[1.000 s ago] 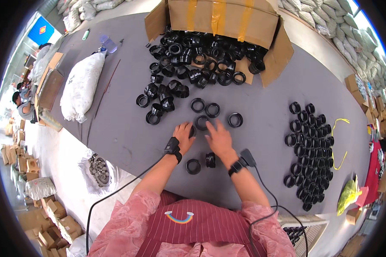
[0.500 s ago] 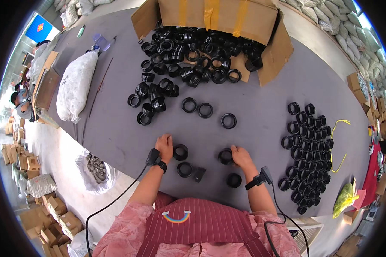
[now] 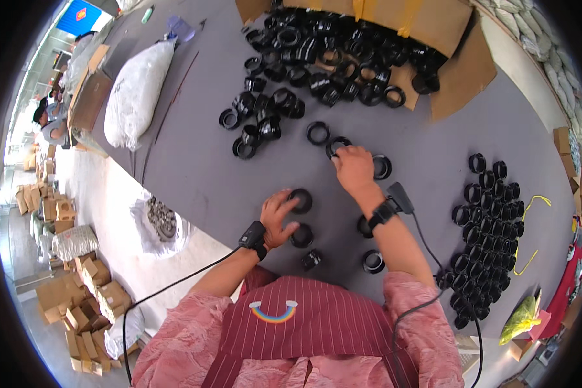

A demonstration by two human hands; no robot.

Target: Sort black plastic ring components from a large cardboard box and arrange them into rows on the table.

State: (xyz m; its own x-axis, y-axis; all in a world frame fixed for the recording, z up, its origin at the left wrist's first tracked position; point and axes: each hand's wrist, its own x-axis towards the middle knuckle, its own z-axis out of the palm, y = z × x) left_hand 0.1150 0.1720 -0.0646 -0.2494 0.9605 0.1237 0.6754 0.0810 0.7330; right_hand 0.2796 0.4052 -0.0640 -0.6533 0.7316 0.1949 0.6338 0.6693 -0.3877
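Note:
My left hand (image 3: pixel 279 218) is open with spread fingers, its fingertips touching a black plastic ring (image 3: pixel 302 202). Just below that, a second black ring (image 3: pixel 301 237) lies by my thumb. Farther forward, my right hand (image 3: pixel 355 171) reaches over the table, fingers closed on the edge of another black ring (image 3: pixel 337 143), partly hidden by them. On either side of it lie two similar rings, one to the left (image 3: pixel 317 133) and one to the right (image 3: pixel 383 167). Beside my right forearm is a ring (image 3: pixel 373 261), with another partly covered. A small black piece (image 3: pixel 312 260) sits near my apron.
A tipped cardboard box (image 3: pixel 427 26) spills a heap of black rings (image 3: pixel 343 84) at the back. Many rings stand in packed rows (image 3: pixel 488 233) at the right, beside yellow string (image 3: pixel 530 262). A filled white plastic bag (image 3: pixel 139 94) lies at the left.
My right hand has left the near ring and moved forward to a ring in the far row. The left hand has uncurled and come onto a near ring. The whole view has shifted.

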